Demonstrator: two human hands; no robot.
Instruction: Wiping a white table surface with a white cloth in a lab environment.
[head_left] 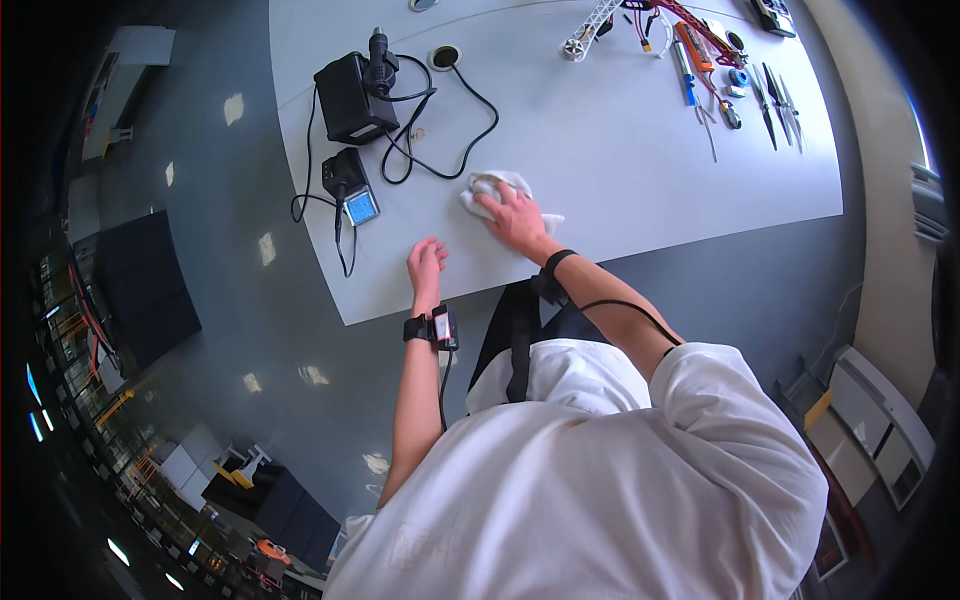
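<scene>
My right hand (515, 215) presses down on a crumpled white cloth (488, 184) lying on the white table near its front edge. Its fingers are bent over the cloth, and part of the fabric sticks out beside the wrist. At the table's front edge, to the left, is my left hand (428, 262). Its fingers are loosely bent and slightly apart, with nothing visible in them. Nearest to the left hand is a small black soldering station (347, 172) with a blue sponge (361, 207) at its front.
A black box-shaped unit (352, 100) with a hot-air handpiece (380, 68) stands at the left, its cable running to a table grommet (445, 58). At the far right lie a drone frame (600, 25), an orange battery (692, 48), a screwdriver (684, 72) and propellers (770, 105).
</scene>
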